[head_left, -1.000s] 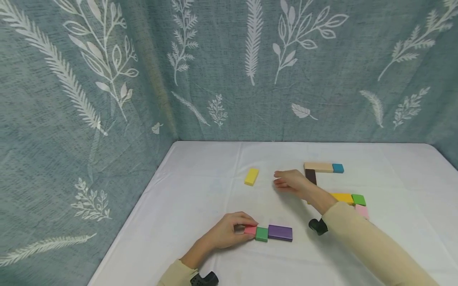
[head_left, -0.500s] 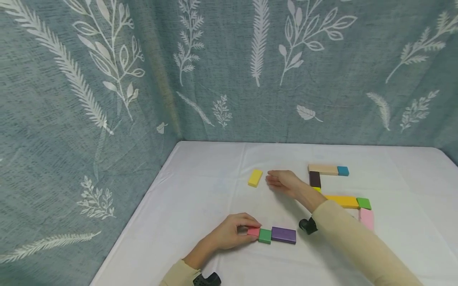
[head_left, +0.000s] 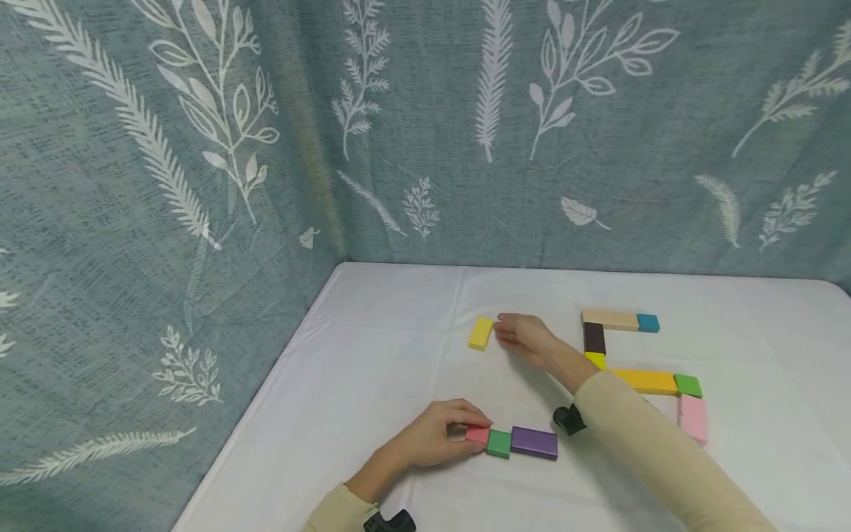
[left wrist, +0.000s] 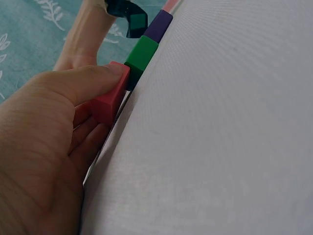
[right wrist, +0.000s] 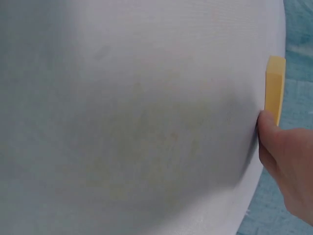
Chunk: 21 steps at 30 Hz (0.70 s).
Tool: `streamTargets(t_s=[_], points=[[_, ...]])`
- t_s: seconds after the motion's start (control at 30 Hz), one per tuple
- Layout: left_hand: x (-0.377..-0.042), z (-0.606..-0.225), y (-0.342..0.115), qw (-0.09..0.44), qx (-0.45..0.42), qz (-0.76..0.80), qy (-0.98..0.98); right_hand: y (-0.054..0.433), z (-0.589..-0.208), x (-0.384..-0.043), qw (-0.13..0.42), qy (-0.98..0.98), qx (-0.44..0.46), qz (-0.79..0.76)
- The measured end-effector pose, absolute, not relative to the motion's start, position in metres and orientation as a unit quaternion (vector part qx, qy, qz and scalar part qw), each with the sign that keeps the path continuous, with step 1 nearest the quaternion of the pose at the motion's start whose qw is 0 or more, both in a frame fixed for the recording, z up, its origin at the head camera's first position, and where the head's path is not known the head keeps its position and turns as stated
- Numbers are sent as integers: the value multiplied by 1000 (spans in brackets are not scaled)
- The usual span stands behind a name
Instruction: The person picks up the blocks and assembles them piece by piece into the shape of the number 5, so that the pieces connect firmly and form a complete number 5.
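My left hand point(head_left: 435, 436) pinches a red block point(head_left: 476, 434) between thumb and fingers at the left end of a short row. A green block point(head_left: 499, 444) stands right against the red one, and a purple block point(head_left: 535, 442) continues the row to the right. In the left wrist view, the thumb lies over the red block point(left wrist: 111, 95). Farther back, my right hand point(head_left: 528, 340) has its fingers extended, fingertips right at the right side of a lone yellow block point(head_left: 481, 334). The right wrist view shows that yellow block point(right wrist: 275, 90) just beyond the thumb.
Right of the right arm, a bent line of blocks lies on the white cloth: beige point(head_left: 612, 320), blue point(head_left: 648, 323), dark brown point(head_left: 595, 338), yellow-orange point(head_left: 645, 381), light green point(head_left: 688, 385) and pink point(head_left: 693, 419). The right sleeve partly covers this line. A patterned curtain point(head_left: 425, 133) hangs behind the table.
My right hand has moved left, up to the lone yellow block. The left hand keeps its pinch on the red block. The whole head view has shifted slightly.
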<state>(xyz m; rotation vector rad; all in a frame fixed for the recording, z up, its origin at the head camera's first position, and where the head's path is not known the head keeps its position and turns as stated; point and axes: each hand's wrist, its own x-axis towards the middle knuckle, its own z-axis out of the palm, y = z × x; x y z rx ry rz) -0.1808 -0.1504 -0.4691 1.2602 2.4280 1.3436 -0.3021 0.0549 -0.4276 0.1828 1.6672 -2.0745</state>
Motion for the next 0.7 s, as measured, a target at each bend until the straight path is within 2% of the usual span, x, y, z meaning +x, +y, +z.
streamTargets(t_s=[0.5, 0.7], points=[[-181, -469, -153, 43, 417, 439, 795, 39, -428, -311, 256, 654, 35, -711], [-181, -470, -152, 42, 419, 436, 795, 37, -433, -311, 234, 726, -15, -646]])
